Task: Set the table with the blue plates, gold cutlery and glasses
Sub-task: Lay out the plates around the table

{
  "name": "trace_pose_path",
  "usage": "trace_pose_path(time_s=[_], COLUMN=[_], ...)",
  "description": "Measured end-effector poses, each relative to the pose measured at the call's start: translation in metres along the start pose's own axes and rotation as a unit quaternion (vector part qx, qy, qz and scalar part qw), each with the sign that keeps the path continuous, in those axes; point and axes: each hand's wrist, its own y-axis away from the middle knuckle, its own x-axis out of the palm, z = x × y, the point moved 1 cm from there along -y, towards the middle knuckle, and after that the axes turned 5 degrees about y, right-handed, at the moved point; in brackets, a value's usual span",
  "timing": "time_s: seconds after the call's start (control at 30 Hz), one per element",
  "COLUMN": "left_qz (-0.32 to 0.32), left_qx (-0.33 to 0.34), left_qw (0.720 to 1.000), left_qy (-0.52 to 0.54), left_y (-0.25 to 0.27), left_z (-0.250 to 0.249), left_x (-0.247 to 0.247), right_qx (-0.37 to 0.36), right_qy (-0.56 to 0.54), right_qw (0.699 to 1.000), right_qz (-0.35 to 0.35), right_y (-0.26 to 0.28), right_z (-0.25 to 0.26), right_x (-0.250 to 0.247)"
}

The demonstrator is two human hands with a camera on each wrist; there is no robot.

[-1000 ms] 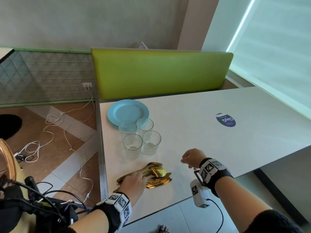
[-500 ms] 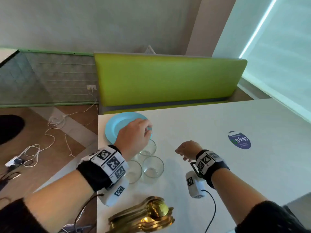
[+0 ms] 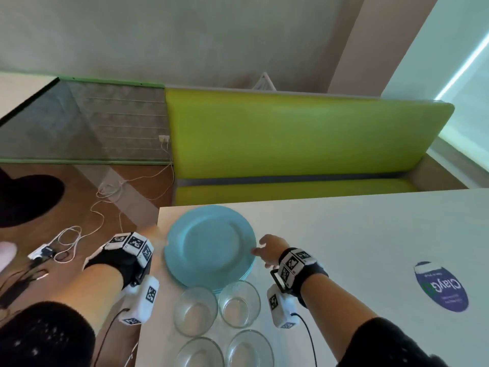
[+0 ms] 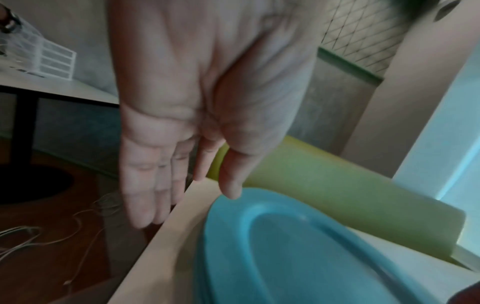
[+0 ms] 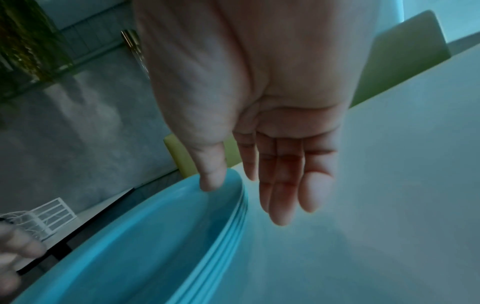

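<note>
A stack of blue plates (image 3: 209, 245) lies at the far left corner of the white table (image 3: 344, 234). My left hand (image 3: 158, 234) hovers at the stack's left rim, blurred; in the left wrist view the hand (image 4: 189, 205) has straight fingers and its thumb (image 4: 231, 191) is just over the plates (image 4: 311, 257). My right hand (image 3: 260, 251) is at the right rim. In the right wrist view its thumb (image 5: 210, 181) touches the top plate (image 5: 130, 246) and the straight fingers (image 5: 280, 205) hang beside the stack. Several clear glasses (image 3: 195, 311) stand just in front of the plates. No gold cutlery is in view.
A green bench (image 3: 291, 144) runs behind the table. A round blue sticker (image 3: 440, 286) is on the tabletop at right. The table's left edge (image 3: 148, 287) drops to a wooden floor with white cables (image 3: 79, 234).
My left hand has moved from above the plates to their left rim. My right hand has reached forward to the right rim and opened. The cutlery has dropped out of view.
</note>
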Motion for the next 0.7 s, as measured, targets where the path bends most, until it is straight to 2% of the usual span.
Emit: trace_pose_path(time_s=[0.07,0.27,0.37,0.47,0.57,0.7], left_qz=[0.019,0.024,-0.001,-0.016,-0.009,-0.027], left_qx=[-0.016,-0.032,-0.022,0.009,0.035,0.087], left_qw=[1.0,0.992,0.986,0.975,0.943,0.93], left_qy=[0.014,0.121,0.168,0.22,0.329,0.357], left_y=[-0.024,-0.055,-0.072,-0.049,-0.028,-0.01], left_z=[0.011,0.012,0.017,-0.007,-0.038,-0.063], left_x=[0.016,0.033,0.034,0.016,-0.012,-0.045], right_qx=[0.005,-0.016,-0.024,-0.034,-0.052,-0.064], right_qy=[-0.049,-0.072,-0.076,-0.112,-0.154,-0.183], right_qw=[0.999,0.996,0.997,0.993,0.984,0.972], right_qz=[0.017,0.05,0.019,-0.018,-0.069,-0.131], right_y=[-0.015,-0.044,-0.05,-0.049,-0.035,0.003], right_z=[-0.002,-0.003,-0.009,-0.014,-0.018,-0.022], right_x=[0.011,0.024,0.022,0.011,-0.009,-0.044])
